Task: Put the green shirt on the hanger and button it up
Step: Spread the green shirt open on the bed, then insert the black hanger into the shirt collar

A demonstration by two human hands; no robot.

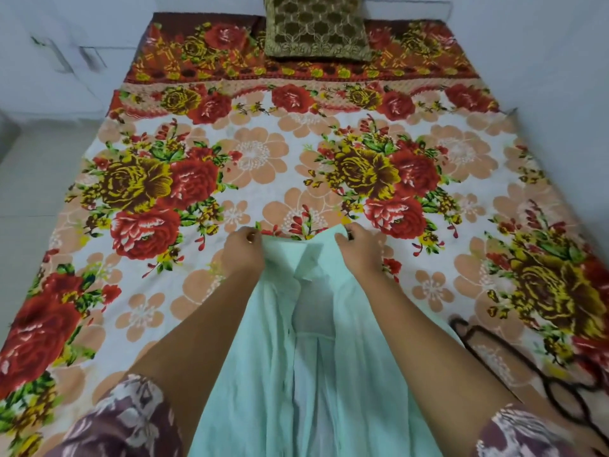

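The pale green thin-cotton shirt [260,374] hangs open-fronted over the near edge of the bed, between the forearms. The left hand [244,250] and right hand [361,250] each pinch its top edge with curled fingers. A dark thin hanger [557,390] lies just to the right on the floral bedsheet [257,153], which stretches open to an olive patterned cushion [316,26].

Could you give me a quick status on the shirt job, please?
Left hand, right hand pinching pale green shirt at collar, held over floral bedsheet. Front open. Thin dark hanger lying at right, untouched. Nothing in the way.
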